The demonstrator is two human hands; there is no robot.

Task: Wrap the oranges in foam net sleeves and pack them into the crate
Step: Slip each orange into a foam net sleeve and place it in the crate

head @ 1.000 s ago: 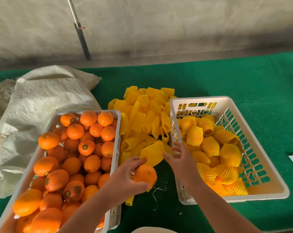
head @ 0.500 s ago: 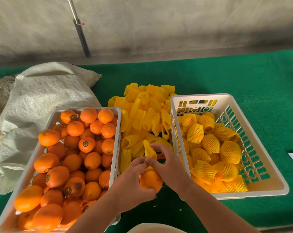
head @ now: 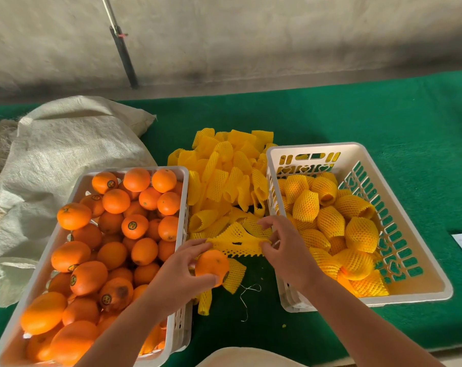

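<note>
Between crates | left hand grips orange | both hands' fingers stretch sleeve

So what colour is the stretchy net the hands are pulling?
Yellow. The foam net sleeve shows best in the head view.

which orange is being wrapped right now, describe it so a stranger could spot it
Find the two white crates, bare oranges on the left and netted ones on the right. In the gap between them, near the front, the left hand holds one orange. It alone is outside any crate, with a stretched yellow foam net sleeve just above it.
</note>
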